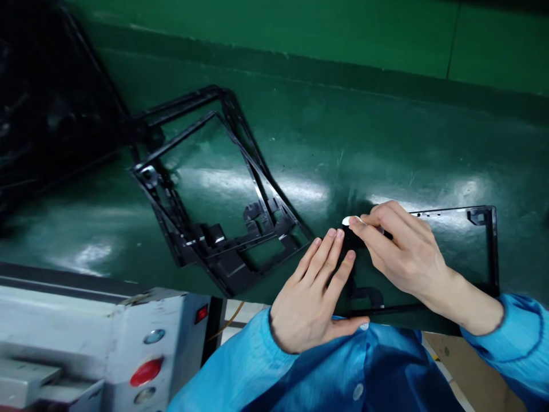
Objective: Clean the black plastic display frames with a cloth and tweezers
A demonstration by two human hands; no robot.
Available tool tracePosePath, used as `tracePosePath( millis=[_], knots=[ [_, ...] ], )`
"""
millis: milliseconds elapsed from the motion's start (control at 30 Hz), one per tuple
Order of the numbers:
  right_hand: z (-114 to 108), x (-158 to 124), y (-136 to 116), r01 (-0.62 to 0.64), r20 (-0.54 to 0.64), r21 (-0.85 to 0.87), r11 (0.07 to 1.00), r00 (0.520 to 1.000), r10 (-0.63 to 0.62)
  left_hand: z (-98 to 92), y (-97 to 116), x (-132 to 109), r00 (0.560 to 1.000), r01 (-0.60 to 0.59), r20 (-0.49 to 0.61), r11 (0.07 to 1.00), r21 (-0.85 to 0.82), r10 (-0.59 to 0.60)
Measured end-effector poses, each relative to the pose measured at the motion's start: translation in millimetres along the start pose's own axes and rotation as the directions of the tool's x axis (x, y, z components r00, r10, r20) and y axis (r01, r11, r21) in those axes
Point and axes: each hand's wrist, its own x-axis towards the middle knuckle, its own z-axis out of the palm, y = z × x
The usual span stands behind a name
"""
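A black plastic frame (493, 246) lies on the green work surface in front of me, partly covered by both hands. My left hand (315, 292) rests with fingers stretched out, its fingertips at the frame's left end and its thumb pointing right. Just above those fingertips, my right hand (403, 249) is closed in a pinch. A small white piece (345, 221) with a rounded end pokes out from its thumb and fingertips. The rest of that piece is hidden by the fingers, so its kind cannot be made out.
Several similar black frames (234, 266) lie overlapped at an angle left of my hands. A large dark heap (47, 109) stands at the upper left, blurred. At the lower left is a grey machine (171, 332) with a red button (146, 372) and a red switch (201, 313).
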Motion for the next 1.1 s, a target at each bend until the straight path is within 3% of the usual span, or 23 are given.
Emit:
tracePosePath(
  millis=[267, 600, 1100],
  knots=[
    [4.5, -10.9, -0.4, 0.013, -0.017, 0.053, 0.998, 1.0, -0.012, -2.6, -3.7, 2.5, 0.997, 0.07, -0.02, 0.991, -0.114, -0.072],
    [7.5, -9.1, 1.0, 0.037, -0.063, -0.011, 0.999, 0.997, -0.037, -7.9, -23.5, 12.4, 0.999, 0.04, -0.006, 0.976, -0.214, -0.043],
    [1.6, -22.1, -7.5, 0.085, 0.014, 0.044, 0.995, 0.996, -0.086, -7.1, -28.6, 15.1, 1.0, -0.004, -0.008, 0.989, -0.148, 0.003]
  ],
)
